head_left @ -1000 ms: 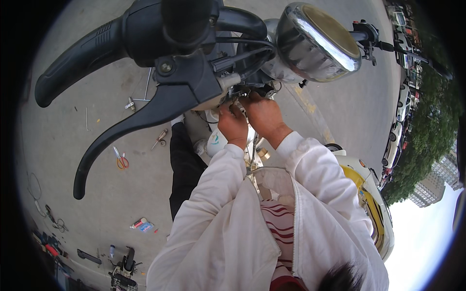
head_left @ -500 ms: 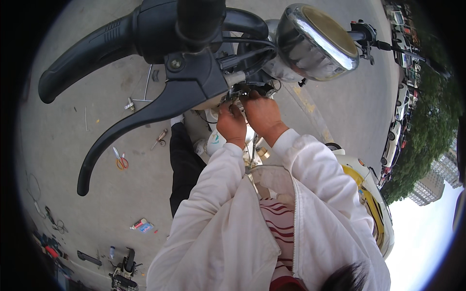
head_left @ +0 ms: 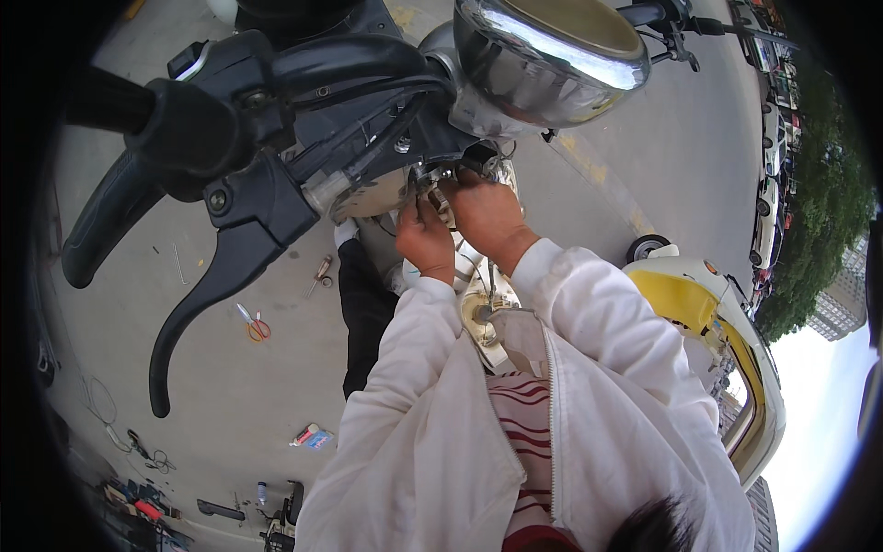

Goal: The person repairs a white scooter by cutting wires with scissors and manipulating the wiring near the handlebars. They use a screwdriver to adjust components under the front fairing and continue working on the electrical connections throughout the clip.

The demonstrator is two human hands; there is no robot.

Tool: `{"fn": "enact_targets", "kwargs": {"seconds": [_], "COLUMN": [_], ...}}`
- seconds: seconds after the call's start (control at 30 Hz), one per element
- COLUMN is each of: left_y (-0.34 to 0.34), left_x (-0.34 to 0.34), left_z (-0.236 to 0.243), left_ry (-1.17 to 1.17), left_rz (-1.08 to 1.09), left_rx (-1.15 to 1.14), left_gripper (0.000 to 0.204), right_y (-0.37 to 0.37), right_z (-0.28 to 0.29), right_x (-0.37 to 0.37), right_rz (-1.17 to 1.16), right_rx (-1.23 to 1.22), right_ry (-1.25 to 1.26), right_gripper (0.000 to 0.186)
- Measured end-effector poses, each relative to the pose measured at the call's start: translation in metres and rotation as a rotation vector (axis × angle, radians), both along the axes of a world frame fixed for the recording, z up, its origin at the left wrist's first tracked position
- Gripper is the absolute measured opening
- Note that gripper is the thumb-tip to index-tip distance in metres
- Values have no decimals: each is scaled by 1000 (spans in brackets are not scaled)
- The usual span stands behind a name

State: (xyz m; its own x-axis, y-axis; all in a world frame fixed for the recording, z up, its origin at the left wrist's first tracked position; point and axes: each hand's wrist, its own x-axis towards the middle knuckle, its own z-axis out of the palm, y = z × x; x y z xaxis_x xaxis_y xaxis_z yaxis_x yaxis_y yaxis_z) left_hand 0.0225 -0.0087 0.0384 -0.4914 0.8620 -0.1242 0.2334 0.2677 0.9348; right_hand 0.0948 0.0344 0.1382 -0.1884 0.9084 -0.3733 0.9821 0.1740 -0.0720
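Below the round chrome headlight (head_left: 552,69) of a two-wheeler, both hands are close together at the opened front, among dark fittings and thin wires. My left hand (head_left: 426,241) is closed, its fingertips pinched at a small part that I cannot make out. Just right of it and slightly higher, my right hand (head_left: 487,216) curls its fingers against a black fitting (head_left: 478,158); what they grip is hidden under the knuckles. A black brake lever (head_left: 198,308) and its handlebar grip (head_left: 115,216) stand large to the left. Pale body parts (head_left: 486,308) with wiring show beneath my wrists.
On the grey ground at left lie orange-handled scissors (head_left: 255,324), a screwdriver (head_left: 322,269), a small red and blue package (head_left: 313,436) and loose cable (head_left: 138,446). A yellow and white vehicle (head_left: 676,294) stands at right. Parked cars (head_left: 768,193) line the far right.
The handlebar, brake lever and headlight have shifted left in the picture, and the headlight sits higher. Scissors and package appear farther right and lower. Both hands stay bent at the same spot.
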Motion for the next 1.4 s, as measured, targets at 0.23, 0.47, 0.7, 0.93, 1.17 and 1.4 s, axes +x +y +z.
{"fn": "enact_targets", "kwargs": {"seconds": [0.23, 0.47, 0.7, 0.93, 1.17, 1.4], "left_y": [3, 5, 5, 5, 0, -11], "left_x": [-6, -17, -25, -31, -33, -41], "left_z": [-2, 5, -4, -11, -8, -12], "left_ry": [39, 188, 247, 286, 336, 177], "left_rz": [-80, -202, -297, -400, -433, -406], "left_rx": [-55, -30, 22, -13, -36, -6], "left_gripper": [23, 23, 25, 28, 28, 32], "right_y": [-7, -49, -66, -53, -40, -29], "right_z": [4, 2, -34, -79, -87, -87], "right_x": [3, 4, -10, -26, -36, -45], "right_rz": [-68, -247, -613, -888, -1085, -1094], "right_rx": [23, 167, 248, 460, 388, 453], "right_ry": [44, 119, 552, 800, 1046, 1031], "right_gripper": [25, 22, 14, 20, 22, 18]}}
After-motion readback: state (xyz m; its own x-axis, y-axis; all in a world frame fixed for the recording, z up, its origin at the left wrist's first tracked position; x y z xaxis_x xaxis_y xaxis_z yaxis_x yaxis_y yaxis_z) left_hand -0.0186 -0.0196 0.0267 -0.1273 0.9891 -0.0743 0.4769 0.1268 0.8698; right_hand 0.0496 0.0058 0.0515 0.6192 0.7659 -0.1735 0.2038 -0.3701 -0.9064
